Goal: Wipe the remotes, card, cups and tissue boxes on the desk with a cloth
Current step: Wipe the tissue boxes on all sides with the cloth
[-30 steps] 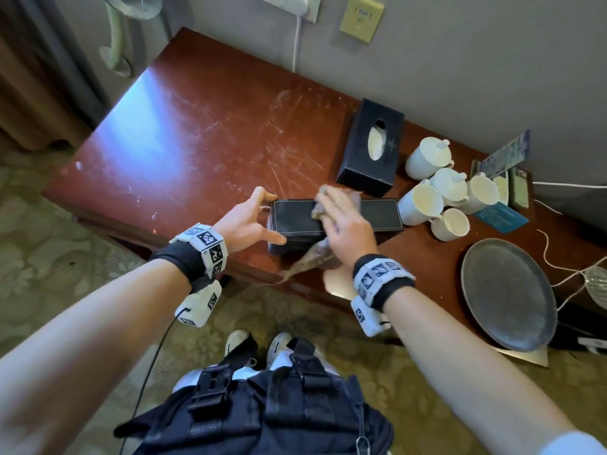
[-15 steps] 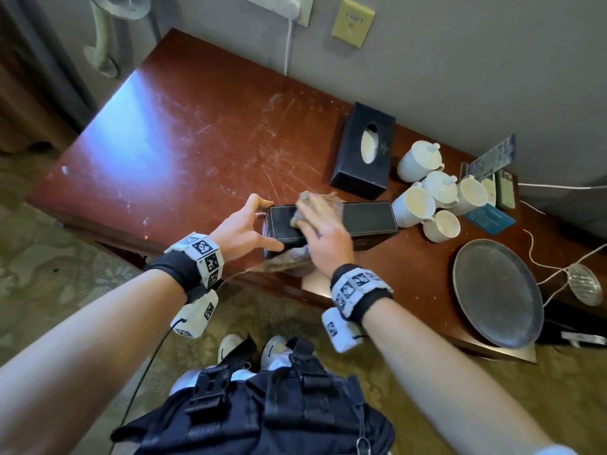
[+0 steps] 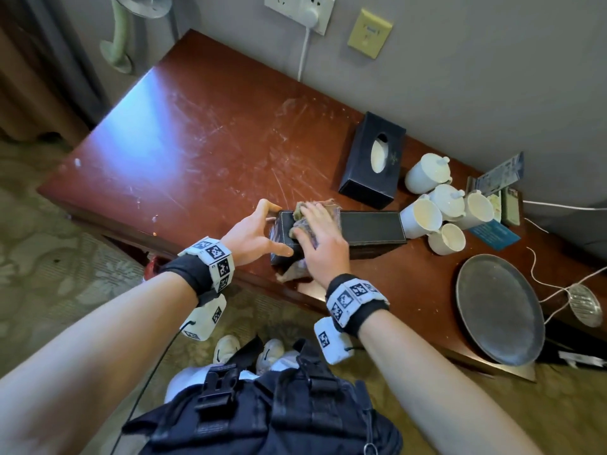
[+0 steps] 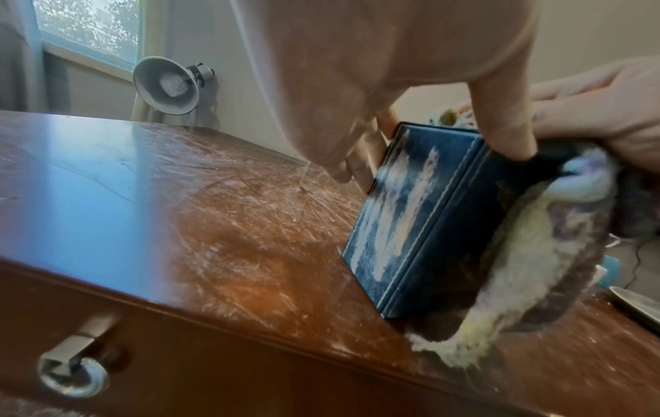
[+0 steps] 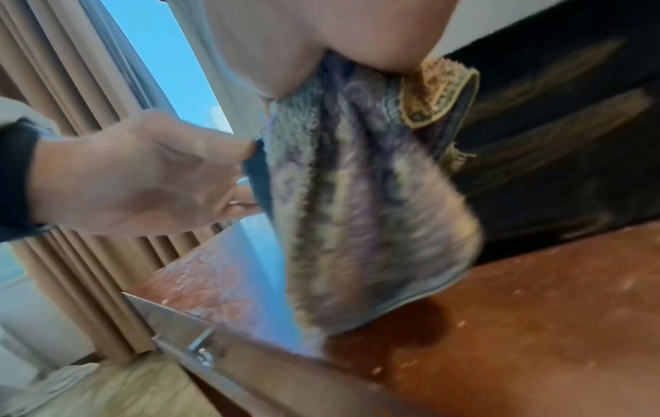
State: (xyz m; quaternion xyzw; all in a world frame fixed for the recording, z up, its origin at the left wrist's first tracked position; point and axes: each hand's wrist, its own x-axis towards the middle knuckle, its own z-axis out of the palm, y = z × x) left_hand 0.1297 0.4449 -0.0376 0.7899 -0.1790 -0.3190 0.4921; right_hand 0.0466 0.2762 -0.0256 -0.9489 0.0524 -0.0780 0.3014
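Note:
A long black tissue box (image 3: 368,226) lies flat near the desk's front edge. My left hand (image 3: 278,228) grips its left end, thumb on the near side and fingers on the far side. My right hand (image 3: 312,221) lies flat on a mottled cloth (image 3: 317,205) and presses it onto the left part of the box top. The cloth (image 4: 528,268) hangs down the box's near side to the desk. In the left wrist view the box end (image 4: 410,225) shows pale smears. A second black tissue box (image 3: 371,159) lies behind. Several white cups (image 3: 423,218) stand to the right, beside a blue card (image 3: 494,236).
A round grey tray (image 3: 499,307) lies at the right front of the red-brown desk (image 3: 203,142). Cables (image 3: 545,284) and a small metal dish (image 3: 586,303) are at the far right. A leaflet (image 3: 499,175) leans on the wall behind the cups. A desk lamp (image 4: 166,84) stands at the left.
My right hand has slid the cloth leftward along the box top, from the middle to near the left end. The left hand has kept its grip on the end.

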